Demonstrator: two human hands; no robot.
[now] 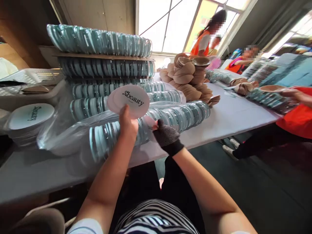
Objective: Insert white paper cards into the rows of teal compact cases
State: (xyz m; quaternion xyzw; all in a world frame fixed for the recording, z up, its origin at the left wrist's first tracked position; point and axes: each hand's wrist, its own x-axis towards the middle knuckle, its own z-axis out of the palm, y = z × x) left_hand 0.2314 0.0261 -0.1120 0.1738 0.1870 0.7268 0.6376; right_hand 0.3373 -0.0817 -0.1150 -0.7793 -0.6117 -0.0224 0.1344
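My bare left hand [128,123] is closed on a few round white cards [136,105], its thumb across the top one, which bears the printed word "Sbeauty". The cards are fanned slightly apart and tilted toward me. My right hand [168,136], in a dark fingerless glove, is closed just to the right. A pale, blurred piece shows at its fingertips, too smeared to name. Beneath both hands lies a long row of round, clear-wrapped items [175,116] stacked on edge. Clear plastic film [80,128] spreads behind and left of that row.
More wrapped rows [102,40] are piled at the back, with boards between. A stack of printed round cards [31,117] stands left, beside a white basket [36,76]. Brown oval pieces [187,76] are heaped beyond the rows. Co-workers in orange [297,110] are at the right and back.
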